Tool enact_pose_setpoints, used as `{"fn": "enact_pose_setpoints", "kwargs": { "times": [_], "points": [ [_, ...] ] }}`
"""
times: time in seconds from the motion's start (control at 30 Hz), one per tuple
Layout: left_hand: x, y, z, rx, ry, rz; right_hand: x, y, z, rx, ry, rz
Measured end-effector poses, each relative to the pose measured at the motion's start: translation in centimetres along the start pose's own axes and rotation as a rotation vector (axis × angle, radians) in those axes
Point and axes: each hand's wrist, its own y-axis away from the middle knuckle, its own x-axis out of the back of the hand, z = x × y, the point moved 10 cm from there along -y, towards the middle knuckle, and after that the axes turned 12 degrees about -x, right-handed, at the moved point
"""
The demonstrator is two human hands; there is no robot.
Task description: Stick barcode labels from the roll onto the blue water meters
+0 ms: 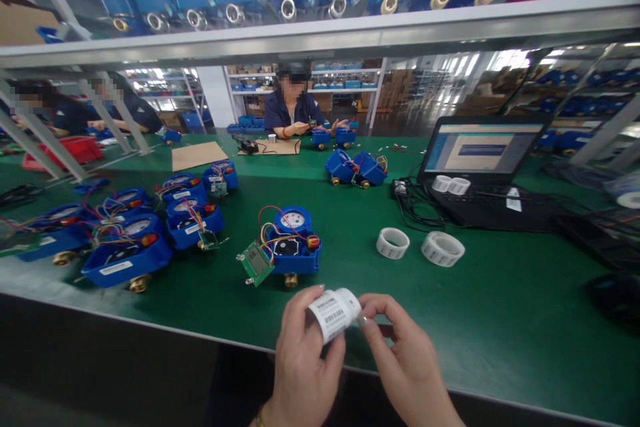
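My left hand (303, 360) is closed around a white roll of barcode labels (334, 310), held just over the near edge of the green table (500, 320). My right hand (405, 357) pinches the roll's right end with thumb and forefinger. Just beyond my hands a blue water meter (293, 247) stands on the table, its lid off, coloured wires showing and a small green circuit board (257, 262) hanging at its left.
Several more open blue meters (135, 240) crowd the left of the table. Two label rolls (420, 245) lie to the right, before a laptop (480, 167) and cables. A person (293, 110) sits across the table; others work at far left. A shelf (320, 33) of meters hangs overhead.
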Motion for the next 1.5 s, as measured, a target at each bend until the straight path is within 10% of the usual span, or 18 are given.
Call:
{"fn": "enact_pose_setpoints", "kwargs": {
  "times": [0.23, 0.37, 0.57, 0.7, 0.83, 1.0, 1.17, 1.5],
  "points": [
    [1.8, -0.2, 1.3, -0.164, -0.140, 0.081, 0.8, -0.9, 3.3, -0.147, -0.083, -0.003],
    [0.8, 0.2, -1.4, 0.157, 0.146, 0.090, 2.1, -1.4, 5.1, -0.235, -0.302, 0.050],
    [-6.1, 2.3, -3.4, 0.693, 0.938, 0.075, -2.5, 0.3, 5.5, -0.451, -0.561, -0.178],
    [-6.7, 3.1, -4.0, 0.713, 0.993, 0.091, -1.0, 0.0, 5.8, -0.372, -0.269, -0.057],
    [-3.5, 5.3, -8.7, 0.833, 0.736, 0.278, 3.9, -1.5, 5.1, -0.174, 0.443, 0.209],
    [-0.6, 5.8, -13.6, 0.939, 0.620, 0.378, 5.2, -2.7, 4.0, 0.016, 0.850, 0.203],
    [-0.2, 3.9, -15.4, 0.976, 0.649, 0.375, 6.3, -2.3, 1.8, 0.141, 0.549, 0.353],
    [-3.2, 1.6, -16.2, 1.224, 1.032, 0.061, -1.8, -5.0, 0.7, 0.039, 0.029, -0.080]
  ]
}}
